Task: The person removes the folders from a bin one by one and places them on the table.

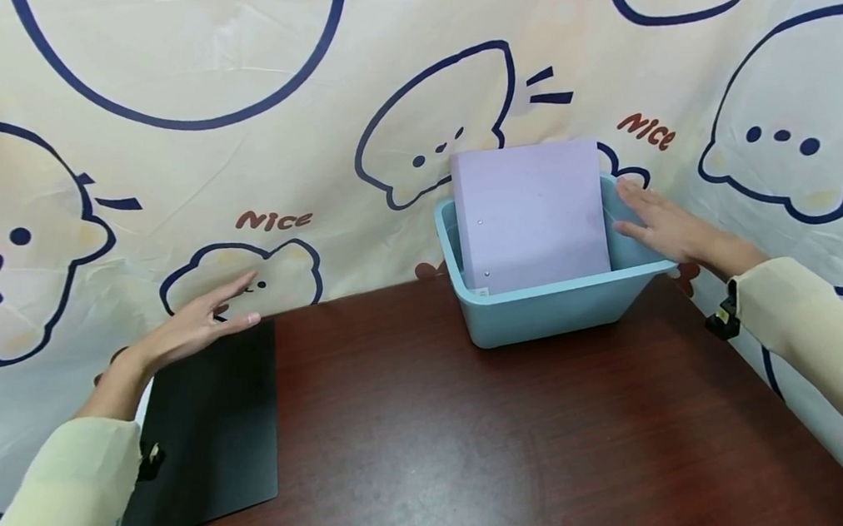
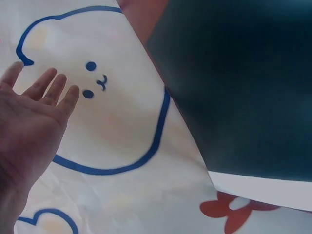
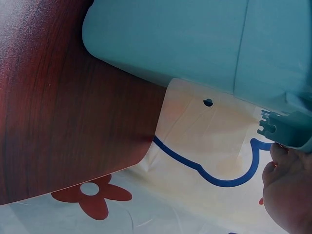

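A light blue plastic bin (image 1: 546, 310) stands toward the back right of the table. Inside it, upright, is a flat lilac case (image 1: 533, 211) with small studs, like a file folder. My right hand (image 1: 659, 225) is at the bin's right end, fingers extended over the rim and thumb apart; in the right wrist view part of that hand (image 3: 290, 190) shows beside the bin's rim. On the left lies a black folder (image 1: 210, 432) with a pale edge. Above its far end my left hand (image 1: 197, 324) hovers, fingers stretched and thumb spread, holding nothing.
The dark reddish-brown wooden table (image 1: 406, 431) extends between folder and bin. Behind it and along the sides hangs a cream cloth (image 1: 322, 163) printed with blue-outlined cartoon figures. The bin is near the table's right edge, the folder near the left.
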A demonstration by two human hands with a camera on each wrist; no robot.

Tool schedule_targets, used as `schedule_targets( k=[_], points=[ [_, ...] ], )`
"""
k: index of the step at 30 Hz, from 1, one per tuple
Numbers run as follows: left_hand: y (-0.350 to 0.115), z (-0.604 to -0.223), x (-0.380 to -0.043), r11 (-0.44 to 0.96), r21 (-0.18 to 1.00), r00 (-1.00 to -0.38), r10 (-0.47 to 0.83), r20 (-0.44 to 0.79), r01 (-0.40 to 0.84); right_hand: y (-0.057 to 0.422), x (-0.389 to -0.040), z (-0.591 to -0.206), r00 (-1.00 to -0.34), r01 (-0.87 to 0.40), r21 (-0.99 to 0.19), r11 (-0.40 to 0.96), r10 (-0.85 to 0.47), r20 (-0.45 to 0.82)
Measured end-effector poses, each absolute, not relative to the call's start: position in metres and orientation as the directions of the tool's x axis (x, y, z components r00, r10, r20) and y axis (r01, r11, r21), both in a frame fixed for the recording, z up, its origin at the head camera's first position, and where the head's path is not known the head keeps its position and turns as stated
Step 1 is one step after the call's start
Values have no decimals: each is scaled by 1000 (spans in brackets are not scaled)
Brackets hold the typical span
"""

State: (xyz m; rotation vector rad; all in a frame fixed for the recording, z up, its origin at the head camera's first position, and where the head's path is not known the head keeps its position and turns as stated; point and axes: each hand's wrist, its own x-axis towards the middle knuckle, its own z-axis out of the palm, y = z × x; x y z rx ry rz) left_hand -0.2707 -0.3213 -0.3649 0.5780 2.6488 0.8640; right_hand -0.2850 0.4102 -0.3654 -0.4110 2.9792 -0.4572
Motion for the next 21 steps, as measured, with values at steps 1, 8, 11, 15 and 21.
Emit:
schedule_targets(
  k=[1,8,11,15,21],
  points=[
    [-319,-364,-271,737,613,-875,461,-150,284,410,-285,-366,-958,-250,-310,917,-280,-57],
    [-300,-359,-275,705,623,-855,506,-109,338,409,-288,-366,-956,-257,-323,911,-288,-49],
    [-292,-358,-278,693,626,-849,521,-90,358,409,-290,-364,-955,-260,-310,915,-291,-57],
    [-283,-357,-281,675,633,-840,538,-71,379,408,-291,-363,-954,-260,-298,919,-292,-67],
    [-265,-352,-286,657,645,-827,557,-69,389,410,-292,-365,-954,-262,-294,919,-293,-67]
  ],
)
